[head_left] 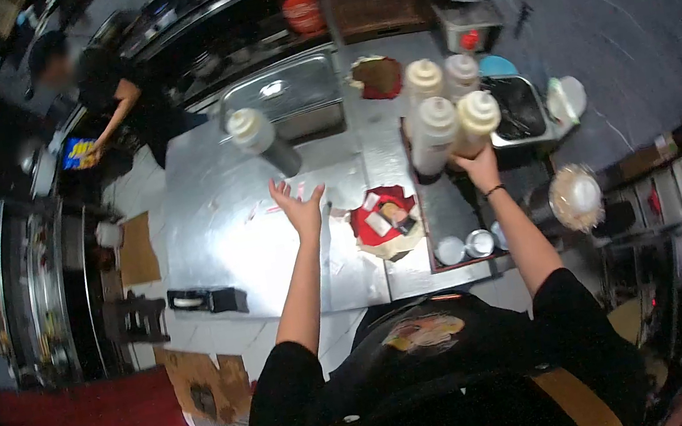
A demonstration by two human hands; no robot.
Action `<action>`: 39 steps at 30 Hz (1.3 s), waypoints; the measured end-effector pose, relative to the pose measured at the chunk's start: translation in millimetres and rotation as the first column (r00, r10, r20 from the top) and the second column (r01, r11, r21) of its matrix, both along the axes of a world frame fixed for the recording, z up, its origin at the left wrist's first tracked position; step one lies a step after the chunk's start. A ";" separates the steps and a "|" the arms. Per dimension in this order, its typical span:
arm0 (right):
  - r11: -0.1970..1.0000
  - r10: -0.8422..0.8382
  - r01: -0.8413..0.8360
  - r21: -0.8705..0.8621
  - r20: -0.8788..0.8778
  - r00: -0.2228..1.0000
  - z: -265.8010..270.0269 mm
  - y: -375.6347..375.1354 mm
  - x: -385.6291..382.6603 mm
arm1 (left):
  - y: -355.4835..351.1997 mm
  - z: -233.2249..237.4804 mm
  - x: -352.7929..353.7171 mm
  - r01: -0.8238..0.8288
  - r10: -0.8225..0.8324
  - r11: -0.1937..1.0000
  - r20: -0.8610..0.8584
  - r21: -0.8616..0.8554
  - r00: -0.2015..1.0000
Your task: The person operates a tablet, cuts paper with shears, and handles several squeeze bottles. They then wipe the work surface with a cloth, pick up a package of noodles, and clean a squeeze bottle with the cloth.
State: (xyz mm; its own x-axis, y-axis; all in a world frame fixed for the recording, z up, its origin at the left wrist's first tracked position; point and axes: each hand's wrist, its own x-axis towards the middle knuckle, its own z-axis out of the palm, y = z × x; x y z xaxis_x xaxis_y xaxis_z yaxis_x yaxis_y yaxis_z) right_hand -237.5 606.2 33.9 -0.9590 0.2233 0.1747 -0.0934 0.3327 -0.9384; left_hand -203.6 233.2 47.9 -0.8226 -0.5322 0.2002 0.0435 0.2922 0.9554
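Note:
Over the steel table (204,180), my left hand (303,212) is open, its fingers spread and nothing between them. A squeeze bottle (263,143) with a pale cap stands just beyond its fingertips. My right hand (480,167) is closed around the lower part of a squeeze bottle with yellowish contents (477,120); its fingers are partly hidden. Close by are a whitish squeeze bottle (434,135) and two more behind it, all grouped at the end of a dark tray (451,210). Small round metal containers (479,242) sit at the tray's near end.
A red piece with small packets (386,219) lies between my arms. At the back is a steel pan (279,90); right of the bottles, a dark-filled container (517,109). A black holder (206,301) is at the near left edge. Another person (108,98) holds a blue packet (78,153).

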 end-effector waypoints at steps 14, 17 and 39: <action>0.999 -0.045 0.046 -0.001 0.167 0.985 -9.6 2.4 31.3 | -90.6 14.8 -111.7 0.054 -0.070 0.988 -0.106 -0.146 0.992; 1.000 -0.021 0.018 0.010 0.334 0.942 8.6 5.7 65.6 | -83.4 17.5 -110.3 0.012 -0.033 0.976 -0.096 -0.216 0.995; 0.955 0.257 -0.263 0.139 0.057 0.965 54.9 -22.5 88.5 | 236.7 88.8 64.0 0.381 -0.396 0.912 -0.087 -0.149 0.914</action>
